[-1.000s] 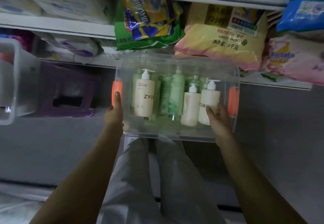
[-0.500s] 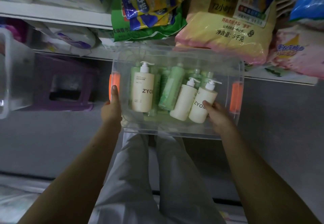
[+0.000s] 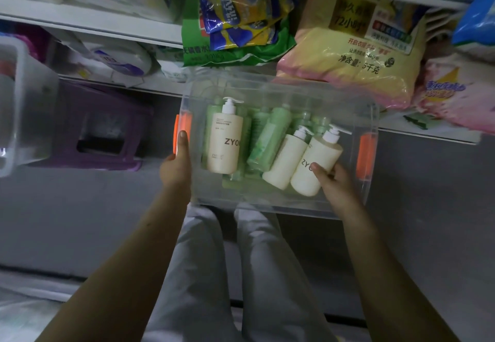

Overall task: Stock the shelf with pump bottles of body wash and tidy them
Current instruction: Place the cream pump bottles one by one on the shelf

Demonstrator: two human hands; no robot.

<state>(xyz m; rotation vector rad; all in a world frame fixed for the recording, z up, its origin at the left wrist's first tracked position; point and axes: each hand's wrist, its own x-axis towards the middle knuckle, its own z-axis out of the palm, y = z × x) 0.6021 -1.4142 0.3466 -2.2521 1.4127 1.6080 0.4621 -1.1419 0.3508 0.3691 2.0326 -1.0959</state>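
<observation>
Cream pump bottles (image 3: 224,143) lay with green bottles (image 3: 270,138) inside a clear plastic box with orange latches (image 3: 278,205), held before a white shelf (image 3: 88,24). Left grip (image 3: 175,170) clasped its left side, thumb straight; right grip (image 3: 334,183) clasped the near right edge, thumb on its clear face.

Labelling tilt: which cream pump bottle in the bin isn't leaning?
The leftmost cream bottle, by the left hand; the other two lean right together.

Inside the clear bin (image 3: 281,92), the left cream bottle (image 3: 224,144) sits straight; the middle cream bottle (image 3: 284,164) and right cream bottle (image 3: 317,164) tilt together, touching, with green bottles (image 3: 267,140) behind them.
</observation>
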